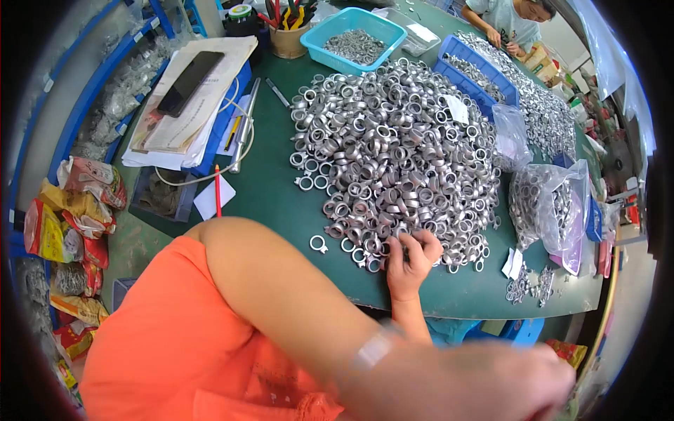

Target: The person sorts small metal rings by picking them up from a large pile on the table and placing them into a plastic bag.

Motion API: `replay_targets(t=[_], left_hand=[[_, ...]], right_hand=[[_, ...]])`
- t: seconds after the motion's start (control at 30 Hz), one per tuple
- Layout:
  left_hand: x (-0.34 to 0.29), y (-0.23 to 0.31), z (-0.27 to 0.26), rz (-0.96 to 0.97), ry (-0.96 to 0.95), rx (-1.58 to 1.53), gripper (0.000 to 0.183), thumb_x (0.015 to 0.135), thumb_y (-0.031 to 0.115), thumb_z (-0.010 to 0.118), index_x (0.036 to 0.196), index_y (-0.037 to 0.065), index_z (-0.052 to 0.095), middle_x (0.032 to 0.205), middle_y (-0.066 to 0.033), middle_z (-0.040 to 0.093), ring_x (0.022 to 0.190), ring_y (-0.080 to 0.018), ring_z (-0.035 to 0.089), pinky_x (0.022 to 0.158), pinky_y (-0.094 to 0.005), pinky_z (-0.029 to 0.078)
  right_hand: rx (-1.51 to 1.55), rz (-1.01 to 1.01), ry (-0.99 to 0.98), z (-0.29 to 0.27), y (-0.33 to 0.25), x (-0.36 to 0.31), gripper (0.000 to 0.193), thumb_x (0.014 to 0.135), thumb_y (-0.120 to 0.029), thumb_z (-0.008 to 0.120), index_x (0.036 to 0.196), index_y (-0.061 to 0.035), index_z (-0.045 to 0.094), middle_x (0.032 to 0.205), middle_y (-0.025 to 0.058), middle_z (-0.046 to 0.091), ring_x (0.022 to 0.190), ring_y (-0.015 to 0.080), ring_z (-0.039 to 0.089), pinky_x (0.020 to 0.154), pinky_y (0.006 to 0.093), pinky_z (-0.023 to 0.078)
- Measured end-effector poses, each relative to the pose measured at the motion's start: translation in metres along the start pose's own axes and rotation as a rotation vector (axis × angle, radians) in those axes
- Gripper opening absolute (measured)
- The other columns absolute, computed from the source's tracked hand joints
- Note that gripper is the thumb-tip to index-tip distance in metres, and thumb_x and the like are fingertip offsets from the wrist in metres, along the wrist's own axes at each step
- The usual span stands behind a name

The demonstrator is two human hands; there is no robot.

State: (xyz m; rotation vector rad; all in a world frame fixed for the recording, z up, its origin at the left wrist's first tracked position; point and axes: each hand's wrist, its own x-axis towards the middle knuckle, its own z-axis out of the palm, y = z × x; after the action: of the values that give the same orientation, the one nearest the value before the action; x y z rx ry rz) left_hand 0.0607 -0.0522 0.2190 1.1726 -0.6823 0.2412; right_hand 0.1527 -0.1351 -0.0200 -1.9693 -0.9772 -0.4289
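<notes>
A big heap of small silver metal rings (400, 154), many with a little lug on the side, lies on the green table (270, 210). At the heap's front edge is my right hand (413, 263), thumb and fingers closed around a metal ring (400, 232) that they partly hide. My left arm, with a pale band on the wrist, crosses over my right forearm. My left hand (523, 379) is at the lower right, beyond the table's front edge. Motion smears its fingers, so I cannot make out what it holds. A few loose rings (319, 243) lie beside the heap.
A turquoise basket (319, 52) and a blue crate (449, 67) of parts stand behind the heap. To the right are bagged rings (537, 203). A phone (191, 83) on papers and a red pencil (217, 191) lie left. Another person (516, 21) works at the far right.
</notes>
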Motion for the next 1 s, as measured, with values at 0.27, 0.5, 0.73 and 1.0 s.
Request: replay_targets(t=[0.27,0.5,0.73,1.0], left_hand=[[-0.121,-0.104,-0.095,-0.9,0.512,0.217,0.014,0.081,0.009,0.062,0.092,0.001,0.061,0.087,-0.0031,0.061,0.079,-0.0082,0.056,0.071,-0.0225,0.047],[-0.136,-0.116,-0.085,-0.79,0.647,-0.159,0.014,0.083,0.009,0.063,0.093,-0.001,0.061,0.088,-0.0038,0.061,0.082,-0.0099,0.057,0.075,-0.0225,0.047],[-0.144,-0.122,-0.08,-0.574,0.45,0.477,0.007,0.077,0.0,0.064,0.084,-0.001,0.064,0.086,-0.0057,0.059,0.076,-0.0113,0.057,0.066,-0.0224,0.046],[-0.142,-0.121,-0.075,-0.435,0.347,0.685,0.006,0.074,0.0,0.066,0.079,0.001,0.064,0.078,-0.0062,0.059,0.072,-0.0147,0.057,0.062,-0.0243,0.045]], right_hand=[[0.667,0.335,-0.015,-0.021,-0.022,-0.008,0.012,0.072,0.003,0.067,0.082,0.003,0.06,0.08,0.0107,0.059,0.07,0.0188,0.054,0.063,0.0257,0.043],[0.525,0.072,-0.138,-0.022,-0.029,-0.011,0.016,0.069,0.002,0.07,0.081,-0.0003,0.06,0.075,0.008,0.06,0.069,0.0218,0.055,0.063,0.0283,0.044],[0.591,0.279,-0.184,-0.028,-0.026,-0.016,0.011,0.079,0.008,0.056,0.087,0.0008,0.057,0.085,0.0096,0.06,0.075,0.0181,0.058,0.064,0.0266,0.047],[1.217,0.851,-0.472,-0.035,-0.021,-0.015,0.023,0.093,-0.016,0.047,0.104,0.0034,0.055,0.081,0.0066,0.06,0.067,0.0109,0.057,0.057,0.0219,0.046]])
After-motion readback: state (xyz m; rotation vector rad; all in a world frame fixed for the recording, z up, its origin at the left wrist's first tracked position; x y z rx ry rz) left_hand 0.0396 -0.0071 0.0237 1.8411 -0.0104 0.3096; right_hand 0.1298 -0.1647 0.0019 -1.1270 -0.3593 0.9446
